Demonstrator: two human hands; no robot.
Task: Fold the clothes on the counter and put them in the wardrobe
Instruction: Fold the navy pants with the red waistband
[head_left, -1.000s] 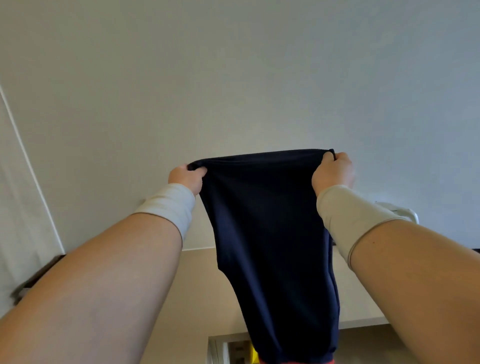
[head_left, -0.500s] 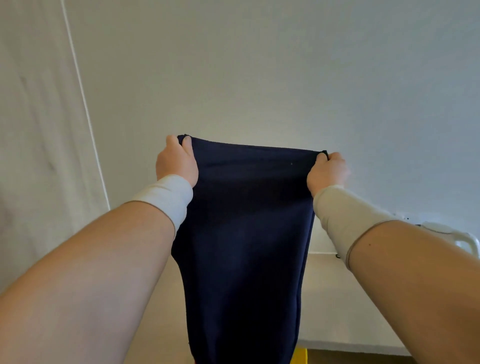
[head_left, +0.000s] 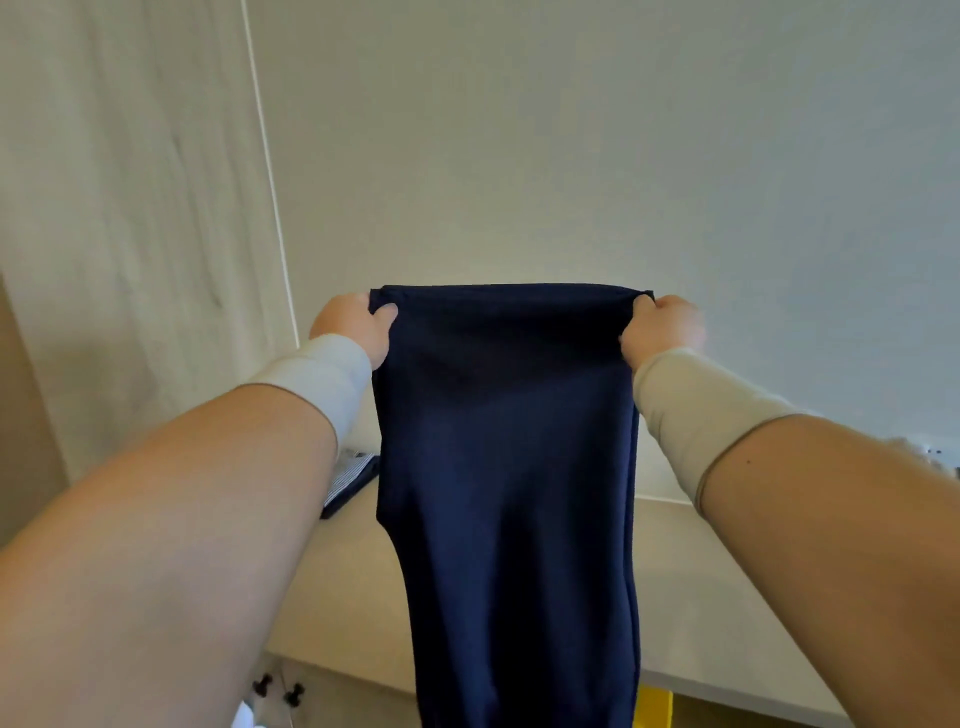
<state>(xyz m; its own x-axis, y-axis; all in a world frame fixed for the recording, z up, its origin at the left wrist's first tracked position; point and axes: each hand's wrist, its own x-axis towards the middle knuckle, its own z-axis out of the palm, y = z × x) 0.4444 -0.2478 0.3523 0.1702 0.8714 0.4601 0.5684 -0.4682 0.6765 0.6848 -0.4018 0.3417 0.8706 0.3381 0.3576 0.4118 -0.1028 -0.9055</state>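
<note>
The person is holding up a pair of navy trousers in front of a pale wall, stretched flat between both hands. The left hand is pinching the top left corner of the waistband, thumb lying on the near face of the cloth and fingers going behind it. The right hand is gripping the top right corner, fingers curled round the edge. Both grips are closing on the fabric. Light wrist bands are covering both wrists.

The trousers are hanging straight down from the top edge, narrowing toward the bottom of the view, above a beige surface. No label, brand or writing is showing on the cloth.

A striped folded garment is lying on the surface just left of the trousers, partly hidden by the left forearm. A cream curtain is hanging at the left. A yellow object is peeking out below the surface edge.
</note>
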